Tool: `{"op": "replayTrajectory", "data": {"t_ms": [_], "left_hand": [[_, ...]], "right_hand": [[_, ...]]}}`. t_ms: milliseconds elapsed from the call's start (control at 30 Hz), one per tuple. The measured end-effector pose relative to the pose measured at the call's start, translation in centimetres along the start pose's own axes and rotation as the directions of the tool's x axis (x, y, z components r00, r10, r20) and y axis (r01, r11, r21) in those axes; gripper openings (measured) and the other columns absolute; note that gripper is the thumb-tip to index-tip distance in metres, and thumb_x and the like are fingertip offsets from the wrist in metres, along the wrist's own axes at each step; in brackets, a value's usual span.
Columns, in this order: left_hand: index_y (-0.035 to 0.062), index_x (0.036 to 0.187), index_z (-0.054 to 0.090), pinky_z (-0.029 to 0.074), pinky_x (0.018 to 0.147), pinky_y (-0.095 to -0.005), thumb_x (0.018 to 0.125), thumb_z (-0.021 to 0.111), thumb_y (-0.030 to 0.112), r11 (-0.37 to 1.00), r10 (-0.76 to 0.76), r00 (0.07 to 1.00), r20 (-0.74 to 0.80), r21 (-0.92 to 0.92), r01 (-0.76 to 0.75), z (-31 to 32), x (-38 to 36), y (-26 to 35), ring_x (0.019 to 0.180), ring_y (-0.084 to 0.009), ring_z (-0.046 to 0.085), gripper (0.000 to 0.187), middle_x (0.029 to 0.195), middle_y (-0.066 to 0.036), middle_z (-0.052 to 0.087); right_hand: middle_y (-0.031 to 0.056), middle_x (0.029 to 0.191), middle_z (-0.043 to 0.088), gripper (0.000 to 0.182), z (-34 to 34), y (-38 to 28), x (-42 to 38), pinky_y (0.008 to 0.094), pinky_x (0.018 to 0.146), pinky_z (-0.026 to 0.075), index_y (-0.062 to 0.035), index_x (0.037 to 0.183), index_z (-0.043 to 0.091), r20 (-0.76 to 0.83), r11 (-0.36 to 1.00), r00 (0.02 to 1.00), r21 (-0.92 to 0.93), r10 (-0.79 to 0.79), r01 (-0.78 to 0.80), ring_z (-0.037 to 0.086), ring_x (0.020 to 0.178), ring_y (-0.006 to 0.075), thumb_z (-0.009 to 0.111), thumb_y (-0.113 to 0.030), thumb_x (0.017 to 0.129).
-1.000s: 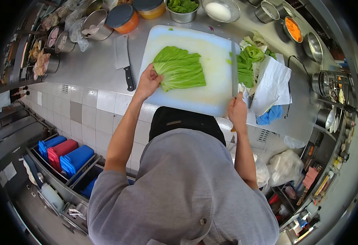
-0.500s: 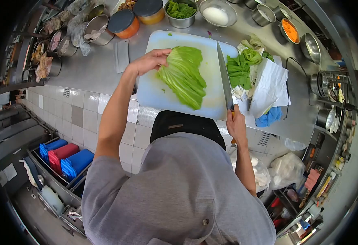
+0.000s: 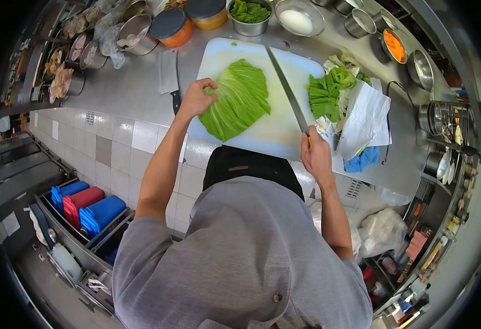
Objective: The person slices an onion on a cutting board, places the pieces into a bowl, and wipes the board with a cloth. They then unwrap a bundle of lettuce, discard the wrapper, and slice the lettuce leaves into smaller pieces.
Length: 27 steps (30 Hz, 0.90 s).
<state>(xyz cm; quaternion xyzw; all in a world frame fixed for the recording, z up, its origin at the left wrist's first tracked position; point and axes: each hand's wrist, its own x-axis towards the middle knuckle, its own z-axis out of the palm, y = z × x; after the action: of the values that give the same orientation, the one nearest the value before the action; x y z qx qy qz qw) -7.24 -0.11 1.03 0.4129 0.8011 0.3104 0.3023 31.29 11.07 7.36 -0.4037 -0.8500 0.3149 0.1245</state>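
A broad green lettuce leaf [image 3: 238,100] lies spread on the left half of a white cutting board [image 3: 279,129]. At its left edge is my left hand [image 3: 199,97], fingers curled and pinching the leaf's rim. My right hand [image 3: 315,152] is wrapped round the handle of a long knife [image 3: 287,90]. The blade slants up and left over the board, to the right of the leaf and apart from it. Most of the handle is hidden in my fist.
A cleaver [image 3: 168,73] lies left of the board. To the right are a pile of greens [image 3: 328,90], white paper [image 3: 365,112] and a blue cloth [image 3: 363,159]. Behind stand lidded tubs [image 3: 171,28], a pot of cut greens [image 3: 250,16] and a bowl of white contents [image 3: 295,22].
The lettuce leaf has shifted left and lies more spread out. My left hand has moved slightly down with it. The knife's tip has swung left, and my right hand has risen slightly.
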Motion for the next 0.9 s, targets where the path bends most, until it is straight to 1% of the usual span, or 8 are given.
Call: {"op": "replayTrajectory", "data": {"t_ms": [133,233,400,533,633,733,833,900], "left_hand": [[0.0018,0.101,0.075,0.055,0.086,-0.0390,0.076,0.076,0.017,0.999,0.013,1.000,-0.007,0.040,-0.013,-1.1,-1.0,-0.3,0.093,-0.0335,0.073,0.029,0.097,-0.022,0.075],[0.0029,0.103,0.076,0.055,0.087,-0.0400,0.076,0.076,0.019,0.998,-0.035,0.999,0.000,0.047,0.035,-0.9,-1.1,-0.4,0.093,-0.0345,0.073,0.031,0.097,-0.023,0.075],[0.0040,0.103,0.077,0.055,0.088,-0.0427,0.076,0.076,0.020,0.997,-0.037,0.999,-0.025,0.062,0.038,-0.6,-1.1,-0.4,0.095,-0.0372,0.073,0.031,0.097,-0.024,0.074],[0.0048,0.103,0.077,0.055,0.090,-0.0439,0.076,0.077,0.021,0.995,-0.065,0.998,-0.018,0.077,0.067,-0.6,-1.3,-0.1,0.097,-0.0385,0.073,0.031,0.097,-0.025,0.074],[0.0055,0.104,0.076,0.055,0.092,-0.0445,0.077,0.077,0.022,0.988,-0.145,0.989,0.013,0.062,0.144,-0.8,-1.8,0.1,0.099,-0.0394,0.072,0.032,0.103,-0.024,0.075],[0.0041,0.112,0.071,0.055,0.090,-0.0411,0.078,0.079,0.018,0.986,-0.138,0.990,-0.013,0.092,0.138,-0.6,-2.3,-0.8,0.100,-0.0334,0.072,0.038,0.104,-0.020,0.074],[0.0055,0.120,0.068,0.055,0.093,-0.0451,0.077,0.080,0.021,0.985,-0.011,0.989,-0.150,0.169,0.037,-0.6,-2.7,-0.2,0.103,-0.0382,0.070,0.047,0.111,-0.019,0.072],[0.0042,0.122,0.065,0.055,0.092,-0.0426,0.077,0.081,0.019,0.987,-0.092,0.993,-0.077,0.123,0.101,-1.0,-2.2,1.4,0.105,-0.0343,0.069,0.051,0.111,-0.018,0.071]], "right_hand": [[0.0270,0.083,0.063,0.011,0.2,-3.9,3.7,0.0577,0.061,0.046,-0.0018,0.102,0.048,-0.071,0.996,0.995,0.060,-0.063,0.067,0.063,0.070,0.0493,0.056,-0.010,0.102],[0.0267,0.084,0.063,0.011,1.9,-4.5,6.1,0.0580,0.061,0.049,-0.0021,0.104,0.048,-0.016,0.990,0.990,0.029,-0.137,0.137,0.064,0.071,0.0491,0.055,-0.011,0.103],[0.0261,0.086,0.066,0.014,3.8,-4.1,8.8,0.0592,0.065,0.051,-0.0028,0.109,0.049,0.114,0.962,0.964,-0.099,-0.241,0.253,0.065,0.074,0.0503,0.057,-0.010,0.099],[0.0275,0.088,0.067,0.020,5.2,-0.6,10.0,0.0611,0.070,0.050,-0.0013,0.114,0.051,0.301,0.959,0.938,-0.166,-0.174,0.231,0.065,0.079,0.0524,0.056,-0.012,0.097],[0.0260,0.086,0.070,0.031,4.0,0.1,8.8,0.0570,0.075,0.053,-0.0020,0.125,0.054,0.347,0.976,0.935,-0.165,-0.076,0.140,0.069,0.082,0.0486,0.056,-0.013,0.096],[0.0266,0.089,0.071,0.034,2.7,3.1,7.0,0.0536,0.074,0.052,-0.0020,0.130,0.056,0.384,0.994,0.921,0.047,0.071,-0.096,0.068,0.081,0.0479,0.054,-0.017,0.100],[0.0289,0.090,0.071,0.036,1.4,5.7,5.0,0.0516,0.075,0.052,-0.0013,0.133,0.056,0.222,0.953,0.934,0.051,0.281,-0.299,0.067,0.081,0.0489,0.053,-0.019,0.103],[0.0298,0.088,0.069,0.032,1.2,7.4,3.7,0.0521,0.075,0.052,0.0002,0.129,0.056,0.056,0.935,0.938,0.079,0.343,-0.347,0.067,0.080,0.0497,0.052,-0.019,0.104]]}}
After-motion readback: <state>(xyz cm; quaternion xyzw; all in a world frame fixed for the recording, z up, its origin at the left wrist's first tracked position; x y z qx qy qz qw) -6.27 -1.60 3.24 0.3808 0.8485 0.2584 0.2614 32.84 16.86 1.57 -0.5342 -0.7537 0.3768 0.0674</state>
